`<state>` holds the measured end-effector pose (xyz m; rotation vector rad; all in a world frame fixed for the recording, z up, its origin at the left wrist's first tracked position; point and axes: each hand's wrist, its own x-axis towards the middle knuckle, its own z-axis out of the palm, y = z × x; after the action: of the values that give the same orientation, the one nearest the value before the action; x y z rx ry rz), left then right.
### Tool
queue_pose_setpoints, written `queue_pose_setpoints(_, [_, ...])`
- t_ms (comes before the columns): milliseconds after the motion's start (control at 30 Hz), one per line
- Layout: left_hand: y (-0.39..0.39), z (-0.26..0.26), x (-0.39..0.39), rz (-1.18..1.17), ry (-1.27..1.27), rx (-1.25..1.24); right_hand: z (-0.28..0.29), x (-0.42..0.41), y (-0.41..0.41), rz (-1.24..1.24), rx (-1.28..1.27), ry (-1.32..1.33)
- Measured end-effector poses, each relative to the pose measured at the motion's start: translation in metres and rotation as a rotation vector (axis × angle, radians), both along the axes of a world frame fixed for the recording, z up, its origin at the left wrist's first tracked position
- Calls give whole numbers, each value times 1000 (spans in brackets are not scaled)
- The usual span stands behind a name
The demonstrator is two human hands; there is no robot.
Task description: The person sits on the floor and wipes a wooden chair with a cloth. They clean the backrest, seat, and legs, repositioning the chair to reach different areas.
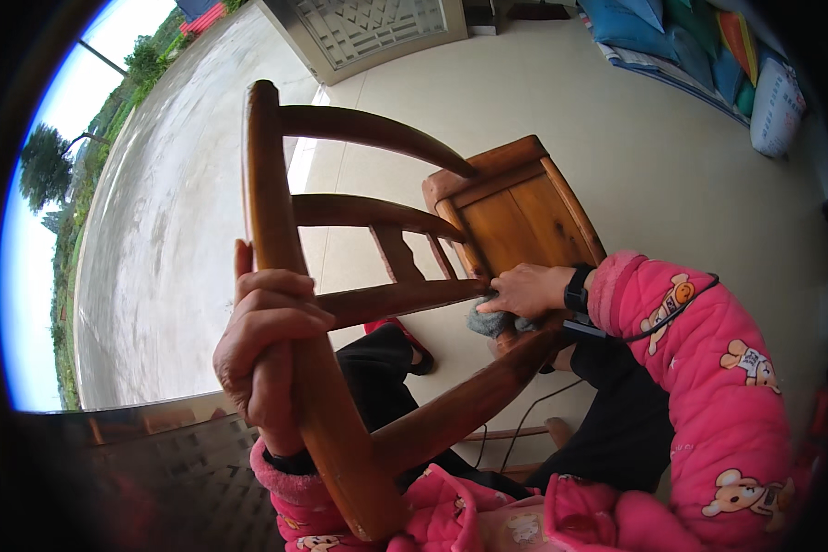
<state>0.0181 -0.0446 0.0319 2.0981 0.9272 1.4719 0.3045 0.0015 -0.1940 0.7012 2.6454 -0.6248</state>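
A brown wooden chair [359, 441] lies tilted across my lap. My left hand [265, 338] wraps around one of its thick posts, with the fingers over the near face. Curved rails and a narrow slatted section run from that post towards the wooden seat panel [524, 217]. My right hand [524, 297] holds a grey-green cloth [488, 319] against the frame where a rail meets the seat's corner. Part of the cloth is hidden under the fingers. A black band and a dark device with a cable are on my right wrist.
Pale floor tiles [635, 172] surround the chair. Filled sacks [776, 107] are piled at the upper right. A metal door with a patterned panel [379, 31] stands at the top. Concrete ground [172, 228] lies outside at the left. Cables hang between my legs, above a wooden rung.
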Motion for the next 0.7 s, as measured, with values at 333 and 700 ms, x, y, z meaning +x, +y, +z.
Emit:
queue_pose_setpoints(333, [-51,18,13,40,191,-37,0,42,-4,173,-123,-43])
queue_pose_setpoints(700, [-67,22,10,-37,227,-36,27,28,-5,-196,-126,107])
